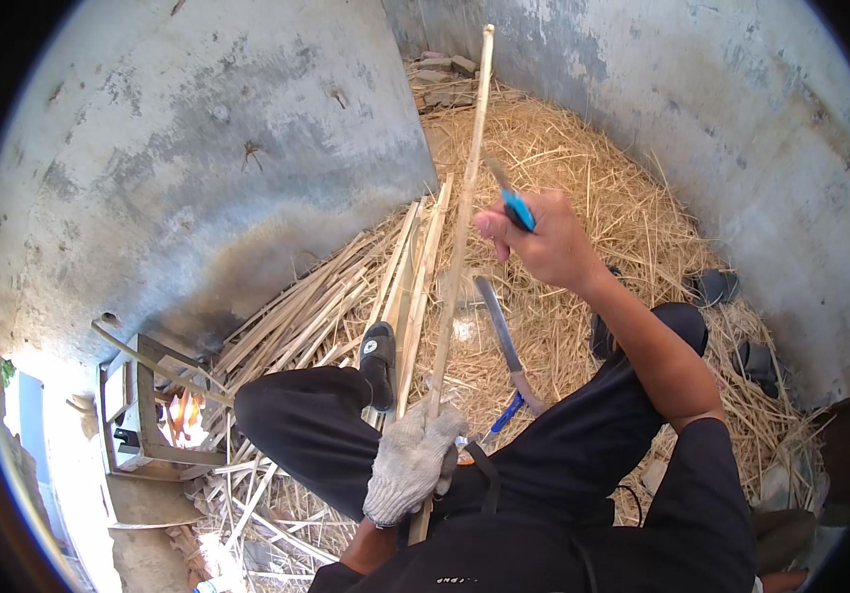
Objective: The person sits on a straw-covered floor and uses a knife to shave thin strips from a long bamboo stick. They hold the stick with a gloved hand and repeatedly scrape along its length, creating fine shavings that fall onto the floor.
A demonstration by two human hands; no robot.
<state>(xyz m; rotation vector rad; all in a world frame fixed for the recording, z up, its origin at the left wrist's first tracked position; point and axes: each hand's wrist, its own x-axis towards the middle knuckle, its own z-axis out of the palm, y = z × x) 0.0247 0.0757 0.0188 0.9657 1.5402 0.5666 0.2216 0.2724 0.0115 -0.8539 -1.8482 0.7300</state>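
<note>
My left hand [407, 465], in a pale knitted glove, is closed around the lower part of a long bamboo strip [457, 242]. The strip slants up and away from my lap, its far end reaching in front of the wall. Bare and closed, my right hand [543, 242] grips a small knife [516, 210] with a blue and black handle. Its blade points up and away, just right of the strip; whether they touch I cannot tell. On the ground between my legs lies a long-bladed knife [500, 326], beside a blue-handled tool [507, 413] partly hidden by my clothing.
Split bamboo strips [291, 311] lie piled at the left. Straw-like shavings [563, 148] cover the ground. A metal frame [133, 395] with something orange inside stands at lower left. Grey concrete walls [227, 89] rise on both sides; dark shoes [759, 366] rest at right.
</note>
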